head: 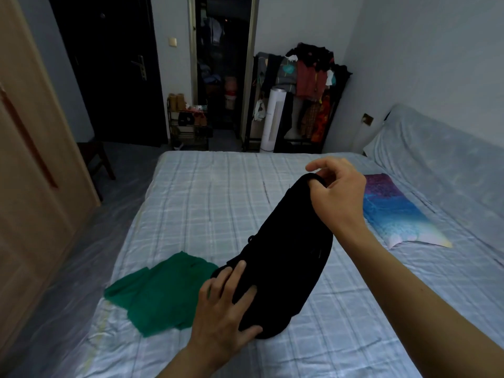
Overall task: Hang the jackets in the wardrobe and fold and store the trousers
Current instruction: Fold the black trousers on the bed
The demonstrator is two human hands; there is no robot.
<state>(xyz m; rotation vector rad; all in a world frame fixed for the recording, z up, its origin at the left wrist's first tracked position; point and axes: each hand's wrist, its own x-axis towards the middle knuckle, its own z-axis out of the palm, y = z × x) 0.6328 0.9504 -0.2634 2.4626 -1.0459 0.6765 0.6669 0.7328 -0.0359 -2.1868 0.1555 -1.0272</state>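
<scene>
Holding a bundled black garment (283,257) between two bare hands, the person stands at the near edge of the bed (218,192), which is covered with a pale blue checked sheet. The right hand (336,190) is raised toward one o'clock, its fingers curled tight around the upper end of the dark cloth, index finger lifted free. The left hand (226,304) sits lower, toward six o'clock, fingers spread flat over the lower end of the bundle with the thumb tucked under it, so the cloth is clasped there too. The garment slopes from the high right hand down to the left, its lower end touching or just above the sheet; I cannot tell whether it is trousers or a jacket, since it is too dark to read.

Just beside the left hand, toward eight o'clock, a green garment (161,293) lies flat on the sheet. A purple and blue pillow (392,211) rests toward three o'clock, near the right forearm. A wooden wardrobe (32,159) stands along the nine o'clock side. Across the room, toward twelve o'clock, a crowded clothes rack (308,85) stands against the far wall, well apart from the bed's near edge.
</scene>
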